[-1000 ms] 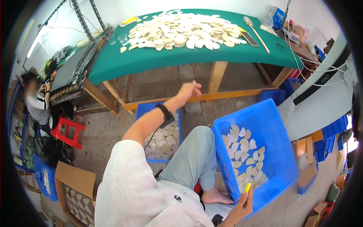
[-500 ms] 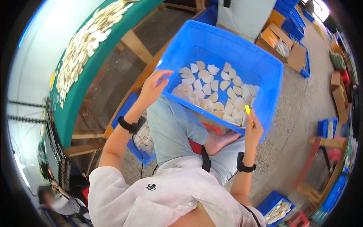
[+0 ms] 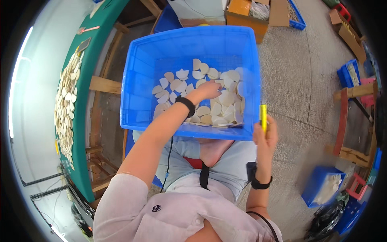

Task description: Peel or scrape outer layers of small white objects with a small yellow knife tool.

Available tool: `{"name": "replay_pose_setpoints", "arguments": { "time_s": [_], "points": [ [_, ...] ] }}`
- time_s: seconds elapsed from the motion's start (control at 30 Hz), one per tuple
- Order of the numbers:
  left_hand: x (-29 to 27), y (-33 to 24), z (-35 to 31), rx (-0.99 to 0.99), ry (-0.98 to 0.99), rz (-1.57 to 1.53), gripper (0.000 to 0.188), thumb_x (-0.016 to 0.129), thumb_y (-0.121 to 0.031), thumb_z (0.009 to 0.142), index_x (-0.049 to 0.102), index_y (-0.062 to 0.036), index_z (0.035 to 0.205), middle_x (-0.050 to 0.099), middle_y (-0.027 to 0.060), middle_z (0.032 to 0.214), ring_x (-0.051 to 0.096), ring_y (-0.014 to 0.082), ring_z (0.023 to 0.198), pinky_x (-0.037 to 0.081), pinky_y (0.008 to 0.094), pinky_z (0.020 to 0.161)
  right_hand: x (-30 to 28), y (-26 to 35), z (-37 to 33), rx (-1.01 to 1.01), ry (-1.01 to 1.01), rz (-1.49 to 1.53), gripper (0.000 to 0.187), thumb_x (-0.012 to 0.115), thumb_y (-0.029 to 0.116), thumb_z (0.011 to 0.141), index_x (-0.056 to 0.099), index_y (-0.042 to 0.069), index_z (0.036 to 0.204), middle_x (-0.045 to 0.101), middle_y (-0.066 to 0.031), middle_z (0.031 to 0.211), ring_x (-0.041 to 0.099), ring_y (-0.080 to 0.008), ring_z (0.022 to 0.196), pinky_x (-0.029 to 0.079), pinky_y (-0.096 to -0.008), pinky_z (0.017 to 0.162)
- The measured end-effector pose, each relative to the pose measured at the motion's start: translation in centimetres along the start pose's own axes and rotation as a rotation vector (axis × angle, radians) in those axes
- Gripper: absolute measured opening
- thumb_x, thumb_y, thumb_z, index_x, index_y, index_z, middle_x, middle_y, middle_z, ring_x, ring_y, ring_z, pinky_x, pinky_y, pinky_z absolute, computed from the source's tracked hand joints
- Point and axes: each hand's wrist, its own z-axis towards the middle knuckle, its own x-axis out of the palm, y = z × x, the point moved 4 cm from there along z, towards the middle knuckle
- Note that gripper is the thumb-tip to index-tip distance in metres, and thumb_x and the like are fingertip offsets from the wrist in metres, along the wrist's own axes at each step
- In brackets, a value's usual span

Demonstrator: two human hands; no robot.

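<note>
A large blue plastic bin [image 3: 133, 101] rests across my lap, with many flat, off-white half-round pieces [image 3: 203, 110] scattered and piled on its floor. My left hand [image 3: 209, 89] reaches over the near rim and down among the pieces, right of the bin's middle. Its fingers are curled at the pieces; what lies between them is hidden. Outside the right wall of the bin, my right hand [image 3: 267, 131] is closed around a slim yellow-handled tool [image 3: 263, 117] held upright. The tool's working end cannot be made out. Both wrists wear black bands.
Along the left runs a green-topped table [image 3: 82, 121] with a long heap of similar pieces [image 3: 66, 97] and a phone [image 3: 84, 45]. Open cardboard boxes [image 3: 246, 14] stand beyond the bin. At the right are a blue crate [image 3: 322, 185] and a red stool [image 3: 356, 186].
My left hand has moved from the bin's left rim into the pieces. The bin now appears squarer and further left as the view turned. My right hand still holds the yellow-handled tool.
</note>
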Motion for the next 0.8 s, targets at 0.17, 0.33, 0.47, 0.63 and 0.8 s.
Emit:
{"name": "replay_pose_setpoints", "arguments": {
  "time_s": [0.17, 0.33, 0.47, 0.63, 0.8],
  "points": [
    [4.0, -1.9, 2.7, -0.175, -0.023, 0.030, 0.042, 0.061, -0.032, 0.075, 0.057, -0.0109, 0.111, 0.051, 0.0180, 0.112, 0.052, 0.0358, 0.103, 0.046, 0.0401, 0.085, -5.7, 0.8, 0.6, 0.098, -0.169, 0.108, 0.022, 0.056, 0.007, 0.086, 0.051, 0.003, 0.107, 0.048, 0.0032, 0.074, 0.040, -0.0008, 0.057, 0.030, -0.0155, 0.047],
    [4.4, -3.2, 2.7, -0.197, -0.033, 0.051, 0.038, 0.065, -0.030, 0.071, 0.059, -0.0077, 0.101, 0.054, 0.0140, 0.109, 0.054, 0.0293, 0.101, 0.047, 0.0390, 0.081, -6.9, 0.1, 0.4, 0.065, -0.171, -0.030, 0.024, 0.057, 0.007, 0.085, 0.052, 0.003, 0.108, 0.054, 0.0007, 0.072, 0.043, -0.0019, 0.057, 0.032, -0.0163, 0.048],
    [1.1, -3.8, 2.5, -0.005, 0.140, 0.082, 0.036, 0.065, -0.028, 0.068, 0.060, -0.0036, 0.094, 0.062, 0.0109, 0.091, 0.060, 0.0278, 0.087, 0.047, 0.0381, 0.073, -5.8, 2.8, 0.1, 0.074, 0.048, -0.002, 0.027, 0.059, 0.006, 0.083, 0.052, 0.002, 0.108, 0.061, -0.0038, 0.073, 0.046, -0.0034, 0.058, 0.035, -0.0172, 0.050],
    [-8.1, -5.2, -4.2, 0.015, -0.029, -0.233, 0.034, 0.068, -0.027, 0.070, 0.058, -0.0021, 0.092, 0.063, 0.0106, 0.083, 0.060, 0.0225, 0.077, 0.047, 0.0322, 0.069, -6.7, 6.4, -0.9, -0.053, 0.266, 0.118, 0.023, 0.059, 0.003, 0.081, 0.054, -0.001, 0.102, 0.060, -0.0059, 0.068, 0.048, -0.0051, 0.054, 0.034, -0.0171, 0.048],
    [-10.9, -5.6, -13.9, 0.118, -0.261, -0.765, 0.030, 0.066, -0.020, 0.078, 0.055, 0.0004, 0.097, 0.062, 0.0088, 0.087, 0.058, 0.0133, 0.078, 0.046, 0.0258, 0.068, -5.9, 5.2, -1.3, 0.127, 0.287, 0.021, 0.018, 0.062, 0.009, 0.080, 0.059, -0.003, 0.094, 0.057, -0.0046, 0.061, 0.048, -0.0067, 0.050, 0.034, -0.0197, 0.044]
  ]
}}
